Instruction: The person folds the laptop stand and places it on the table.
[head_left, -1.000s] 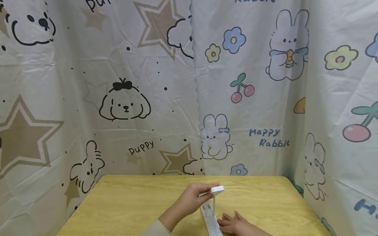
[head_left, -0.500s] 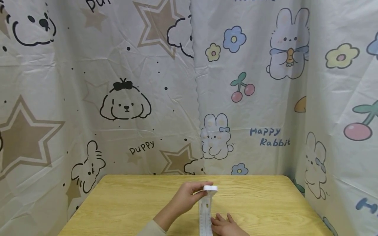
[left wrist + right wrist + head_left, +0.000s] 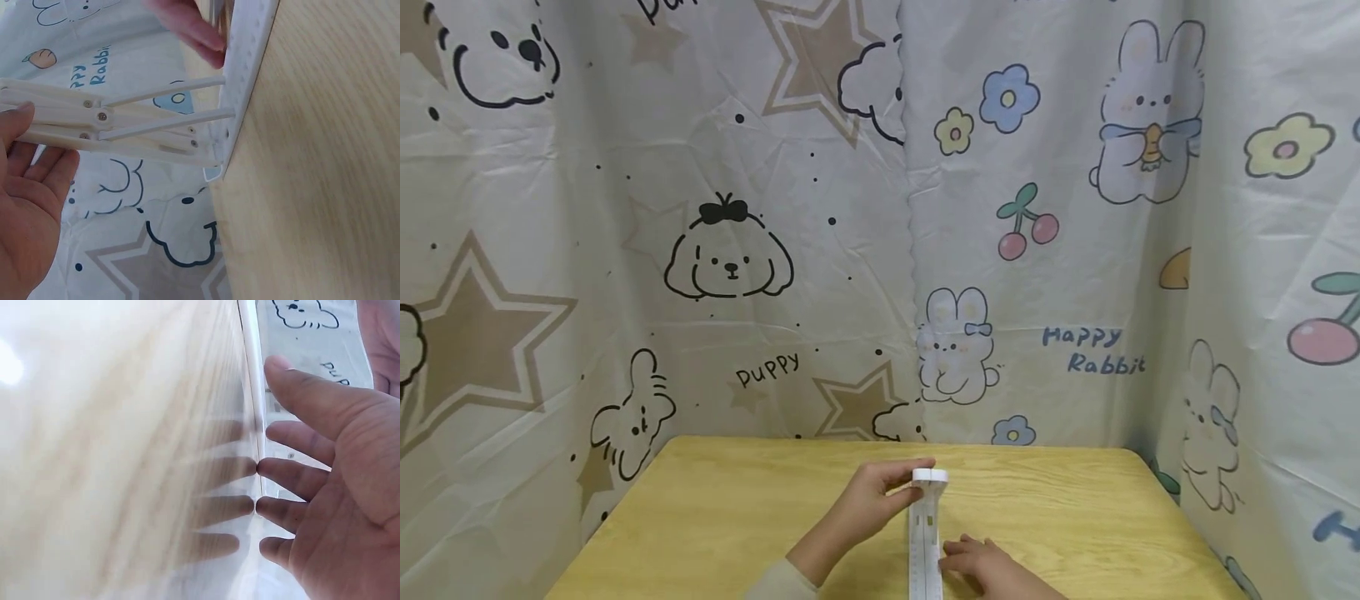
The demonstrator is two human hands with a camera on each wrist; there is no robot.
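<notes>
A white plastic folding stand (image 3: 925, 542) lies lengthwise near the front of the table, its hinged panel raised at the far end. In the left wrist view, thin struts (image 3: 169, 124) join the raised panel (image 3: 56, 119) to the long base (image 3: 240, 81), which has a row of notches. My left hand (image 3: 868, 504) holds the panel's upper end between thumb and fingers. My right hand (image 3: 992, 571) is beside the base's right side. In the right wrist view its fingers (image 3: 297, 475) are extended, fingertips right at the white edge (image 3: 252, 381).
The stand is on a yellow wood-grain table (image 3: 737, 508). Behind it and along both sides hangs a pale curtain (image 3: 835, 250) printed with puppies, rabbits, stars and flowers. The table's far edge meets the curtain.
The stand has turned from slanting to pointing straight away from me, and its raised end has shifted left with my left hand. My right hand has stayed beside the base.
</notes>
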